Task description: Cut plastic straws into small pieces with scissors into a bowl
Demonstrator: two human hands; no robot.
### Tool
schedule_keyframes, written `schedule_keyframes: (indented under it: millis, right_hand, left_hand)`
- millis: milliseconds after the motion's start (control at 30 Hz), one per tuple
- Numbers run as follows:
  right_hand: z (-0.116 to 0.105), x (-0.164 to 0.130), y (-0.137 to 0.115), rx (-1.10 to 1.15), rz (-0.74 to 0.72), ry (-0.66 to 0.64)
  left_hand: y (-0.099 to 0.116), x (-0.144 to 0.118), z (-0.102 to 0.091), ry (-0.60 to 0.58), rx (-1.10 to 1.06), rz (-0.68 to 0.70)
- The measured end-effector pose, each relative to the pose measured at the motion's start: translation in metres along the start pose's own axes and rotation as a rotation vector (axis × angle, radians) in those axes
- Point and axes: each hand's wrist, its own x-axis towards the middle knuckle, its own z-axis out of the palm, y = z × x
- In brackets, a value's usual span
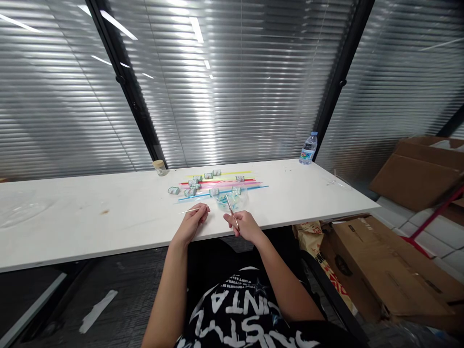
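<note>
My left hand [195, 221] is closed in a pinch on a thin pale straw [186, 210], which sticks out to the left above the table. In my right hand [244, 225] is a slim pair of scissors [231, 209], its tips pointing away from me over a clear plastic bowl [243, 200]. Small teal pieces [225, 201] lie in the bowl. Just behind the hands, long blue [195, 196], pink [217, 185], red [250, 180] and yellow [235, 172] straws lie crosswise. Several small patterned rolls [190, 192] are scattered on and around them.
The white table [126, 212] runs along blinds. A lidded jar [159, 167] stands at the back left, a water bottle [308, 148] at the back right. Clear plastic [21, 208] lies far left. Cardboard boxes [384, 261] sit on the floor to the right.
</note>
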Motion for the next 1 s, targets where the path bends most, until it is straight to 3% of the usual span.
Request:
schedule_keyframes:
  millis: [667, 1000]
  right_hand:
    - [0.0004, 0.0001, 0.0000, 0.001, -0.005, 0.008]
    - [0.0006, 0.0021, 0.0018, 0.052, 0.002, 0.086]
  left_hand:
    - [0.0019, -0.0002, 0.0004, 0.008, -0.015, -0.011]
    - [-0.0015, 0.0035, -0.0001, 0.224, -0.285, -0.012]
